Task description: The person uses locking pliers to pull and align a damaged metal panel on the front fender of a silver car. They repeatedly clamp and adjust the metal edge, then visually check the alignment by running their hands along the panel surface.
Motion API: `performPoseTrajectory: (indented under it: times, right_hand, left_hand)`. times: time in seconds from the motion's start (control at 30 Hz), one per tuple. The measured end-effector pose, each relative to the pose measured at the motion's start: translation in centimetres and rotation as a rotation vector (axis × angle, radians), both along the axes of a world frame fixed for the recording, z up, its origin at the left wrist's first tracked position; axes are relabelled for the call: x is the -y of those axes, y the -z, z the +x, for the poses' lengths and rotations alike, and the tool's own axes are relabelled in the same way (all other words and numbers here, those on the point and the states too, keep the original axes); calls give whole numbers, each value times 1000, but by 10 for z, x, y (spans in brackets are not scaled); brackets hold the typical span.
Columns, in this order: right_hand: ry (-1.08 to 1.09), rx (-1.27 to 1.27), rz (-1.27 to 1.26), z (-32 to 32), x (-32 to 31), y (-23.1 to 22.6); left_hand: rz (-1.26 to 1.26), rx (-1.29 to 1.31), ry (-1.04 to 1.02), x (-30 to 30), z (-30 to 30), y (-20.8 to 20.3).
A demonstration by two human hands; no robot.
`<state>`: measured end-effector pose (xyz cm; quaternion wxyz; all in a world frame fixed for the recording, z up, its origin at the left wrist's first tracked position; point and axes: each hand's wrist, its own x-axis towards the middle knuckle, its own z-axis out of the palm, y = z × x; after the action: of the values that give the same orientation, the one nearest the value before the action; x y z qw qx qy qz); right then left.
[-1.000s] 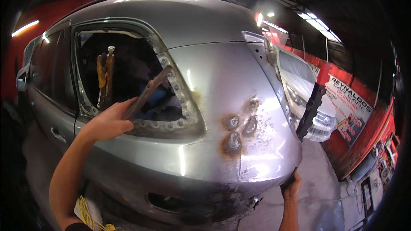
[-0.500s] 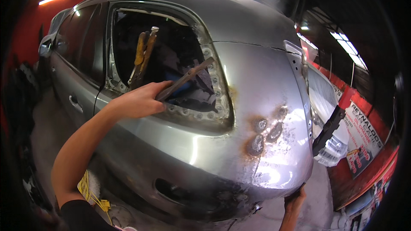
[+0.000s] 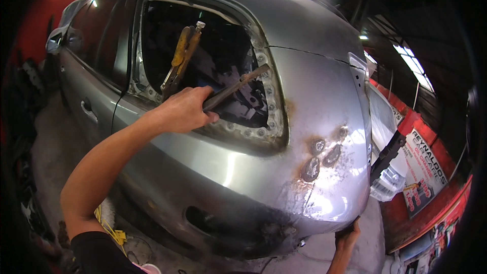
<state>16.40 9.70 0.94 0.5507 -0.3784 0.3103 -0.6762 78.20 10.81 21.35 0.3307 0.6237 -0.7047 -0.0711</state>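
My left hand (image 3: 187,109) is closed around one end of a flat metal bar (image 3: 237,87), in front of a grey car's rear side window opening (image 3: 278,127). The bar slants up to the right, its far tip overlapping the spot-marked frame. Beyond that hand, yellow-handled locking pliers (image 3: 181,56) stand upright at the opening's lower front corner. My right hand (image 3: 348,236) reaches up to the lower rear corner of the car body (image 3: 335,218), its fingers mostly hidden behind the edge. Rough weld patches with brown scorching (image 3: 319,157) mark the rear panel between my hands.
A yellow cord (image 3: 114,233) lies on the floor at lower left. Right of the car are a black-and-red bar-like part (image 3: 390,155), a plastic-covered vehicle (image 3: 383,116) and a printed banner (image 3: 426,172). Assorted items (image 3: 431,246) sit at lower right.
The view has shifted, so the car sits slightly higher and farther right in the picture. My left hand still grips the bar over the opening; my right hand stays at the rear corner.
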Motion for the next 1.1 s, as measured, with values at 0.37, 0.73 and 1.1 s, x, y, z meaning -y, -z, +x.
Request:
performPoseTrajectory:
  times: [0.37,0.73,1.1]
  right_hand:
    - [-19,2,5,-2,-9,-4]
    - [316,-808,237,-48,-15,-6]
    - [570,-1137,-996,60,64,-227]
  left_hand:
    - [-165,153,-59,13,-4,7]
    - [-582,366,-326,-11,-44,14]
    - [-899,374,-47,34,-254,13]
